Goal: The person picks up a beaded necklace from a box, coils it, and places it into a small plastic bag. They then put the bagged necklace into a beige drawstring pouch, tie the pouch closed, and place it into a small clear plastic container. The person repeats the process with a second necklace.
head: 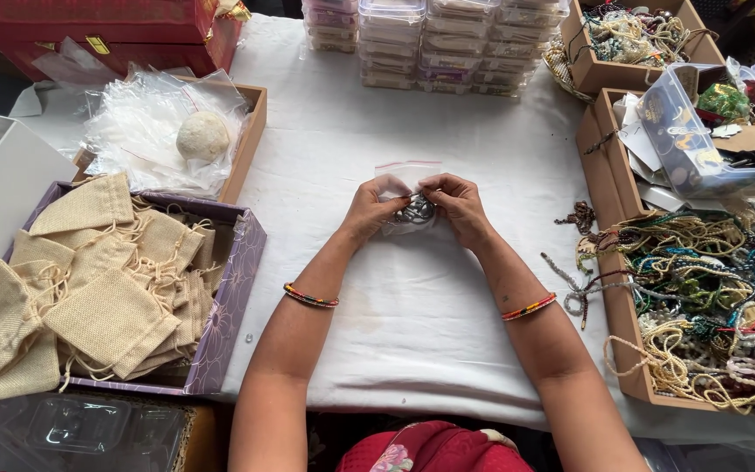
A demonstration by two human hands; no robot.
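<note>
White cloth covers the table (447, 288). At its middle, the left hand (369, 210) and right hand (458, 205) both pinch a small clear zip bag (412, 197) holding dark metal jewellery (416, 211), fingers curled closed. Burlap pouches (89, 280) fill a purple box (229, 306) left; beaded necklaces (701, 297) lie right.

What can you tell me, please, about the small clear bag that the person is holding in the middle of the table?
The small clear plastic bag is a thin, see-through pouch with a reddish strip along its top edge, which stands up above the hands. Inside it sits a dark, silvery metal piece; its exact kind is too small to tell. The left hand and the right hand pinch it from either side, holding it just over the white tablecloth.
</note>
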